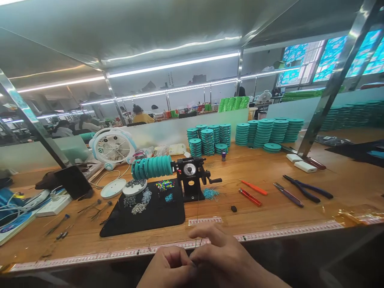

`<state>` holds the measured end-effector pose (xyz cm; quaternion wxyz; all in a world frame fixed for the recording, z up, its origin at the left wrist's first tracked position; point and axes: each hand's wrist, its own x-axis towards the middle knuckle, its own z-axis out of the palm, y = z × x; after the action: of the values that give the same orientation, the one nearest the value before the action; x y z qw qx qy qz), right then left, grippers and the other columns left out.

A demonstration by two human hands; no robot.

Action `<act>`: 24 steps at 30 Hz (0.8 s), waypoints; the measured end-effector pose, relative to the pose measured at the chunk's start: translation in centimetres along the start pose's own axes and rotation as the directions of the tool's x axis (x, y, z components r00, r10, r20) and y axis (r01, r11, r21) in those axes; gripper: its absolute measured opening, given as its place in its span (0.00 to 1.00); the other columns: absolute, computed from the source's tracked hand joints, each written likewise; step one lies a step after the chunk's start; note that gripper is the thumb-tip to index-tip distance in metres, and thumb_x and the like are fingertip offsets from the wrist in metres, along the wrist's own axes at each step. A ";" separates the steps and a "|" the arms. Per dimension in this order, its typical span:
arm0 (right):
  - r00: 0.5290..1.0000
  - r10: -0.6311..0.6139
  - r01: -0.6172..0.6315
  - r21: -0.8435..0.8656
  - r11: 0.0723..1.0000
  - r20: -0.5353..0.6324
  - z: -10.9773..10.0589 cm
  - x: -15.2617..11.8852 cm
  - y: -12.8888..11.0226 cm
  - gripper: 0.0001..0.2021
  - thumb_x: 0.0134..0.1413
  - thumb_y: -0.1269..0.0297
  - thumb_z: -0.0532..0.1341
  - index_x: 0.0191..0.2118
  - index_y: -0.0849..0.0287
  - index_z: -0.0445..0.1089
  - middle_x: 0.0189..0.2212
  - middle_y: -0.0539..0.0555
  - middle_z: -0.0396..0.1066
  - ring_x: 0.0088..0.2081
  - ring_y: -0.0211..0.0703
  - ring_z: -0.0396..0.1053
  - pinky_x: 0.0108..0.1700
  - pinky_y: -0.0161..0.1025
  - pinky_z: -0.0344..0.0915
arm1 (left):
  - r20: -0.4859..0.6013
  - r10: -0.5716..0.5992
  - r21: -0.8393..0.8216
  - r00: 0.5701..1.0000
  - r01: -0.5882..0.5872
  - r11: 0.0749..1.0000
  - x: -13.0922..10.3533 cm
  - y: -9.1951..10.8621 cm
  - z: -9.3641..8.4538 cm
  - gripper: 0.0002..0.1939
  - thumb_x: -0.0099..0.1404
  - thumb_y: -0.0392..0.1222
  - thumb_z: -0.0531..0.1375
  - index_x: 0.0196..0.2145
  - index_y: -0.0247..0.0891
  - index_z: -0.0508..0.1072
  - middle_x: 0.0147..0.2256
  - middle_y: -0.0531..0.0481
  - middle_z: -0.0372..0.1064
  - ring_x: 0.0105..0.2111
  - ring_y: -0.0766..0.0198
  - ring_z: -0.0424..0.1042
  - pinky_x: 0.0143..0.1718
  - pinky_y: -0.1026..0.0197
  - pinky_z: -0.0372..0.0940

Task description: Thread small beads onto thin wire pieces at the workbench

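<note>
At the bottom centre, in front of the table's edge, my left hand (171, 266) is closed, thumb and forefinger pinched together. My right hand (222, 250) meets it fingertip to fingertip, with its forefinger raised and curved. Thin dark strands (198, 242) rise between the hands; one fine line seems to run up toward the black winding machine (192, 178). What the pinched fingertips hold is too small to make out. Teal spools (153, 167) sit in a row on the machine's shaft. A black mat (162, 214) holds small piles of beads (165, 185).
Pliers (307, 188), tweezers (288, 195), a red cutter (250, 197) and an orange tool (255, 187) lie right. Teal spool stacks (264, 134) stand behind. A white fan (114, 148) and a dark tablet (73, 182) are left. A measuring tape (120, 254) lines the front edge.
</note>
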<state>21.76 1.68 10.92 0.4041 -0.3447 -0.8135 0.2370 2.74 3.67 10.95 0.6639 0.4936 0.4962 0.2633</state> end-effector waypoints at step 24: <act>0.918 0.292 -0.325 0.088 0.942 0.269 -0.1 0.6 1.8 0.07 0.47 0.75 0.55 0.25 0.59 0.68 0.24 0.47 0.65 0.27 0.36 0.63 0.28 0.30 0.56 | 0.017 -0.174 0.230 0.985 0.166 0.959 2.7 0.2 -0.4 0.04 0.40 0.34 0.63 0.14 0.36 0.70 0.13 0.57 0.59 0.16 0.70 0.55 0.19 0.66 0.49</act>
<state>22.22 3.26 10.08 0.2768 -0.4086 -0.7762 0.3923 3.37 6.13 10.04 0.6322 0.5267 0.5513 0.1377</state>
